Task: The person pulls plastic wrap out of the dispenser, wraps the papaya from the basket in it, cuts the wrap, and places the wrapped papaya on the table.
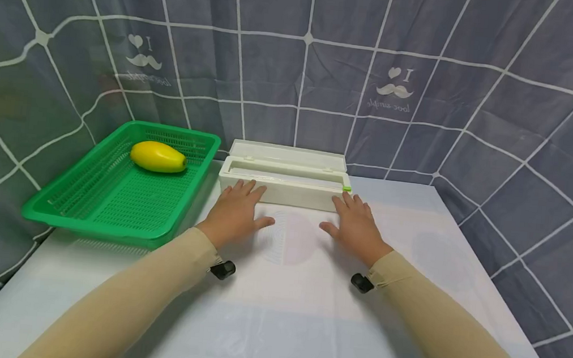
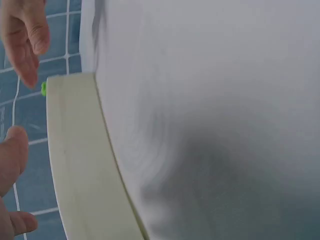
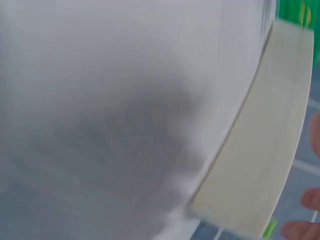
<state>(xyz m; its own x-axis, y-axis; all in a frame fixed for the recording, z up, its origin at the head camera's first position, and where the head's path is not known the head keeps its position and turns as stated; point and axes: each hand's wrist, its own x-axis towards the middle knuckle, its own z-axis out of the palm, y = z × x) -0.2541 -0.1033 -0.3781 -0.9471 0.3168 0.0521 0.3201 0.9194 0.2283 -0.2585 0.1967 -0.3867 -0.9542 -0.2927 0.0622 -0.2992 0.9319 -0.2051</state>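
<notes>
A long white box [image 1: 290, 195], which looks like a cling film dispenser, stands at the back of the table with its lid [image 1: 288, 155] raised. A small green slider [image 1: 347, 189] sits at its right end. My left hand [image 1: 235, 211] is spread at the left part of the box's front, palm down. Toward the right end is my right hand [image 1: 356, 228], its fingers also extended. Both hold nothing; whether the fingertips touch the box I cannot tell. In the left wrist view the box's front face [image 2: 75, 150] shows beside the fingers [image 2: 12, 155].
At the left of the table [image 1: 283, 338] is a green plastic basket [image 1: 159, 236] with a yellow papaya-like fruit [image 1: 157, 157] in it. A grey curtain [image 1: 270, 69] with white lines hangs behind the table and along its sides.
</notes>
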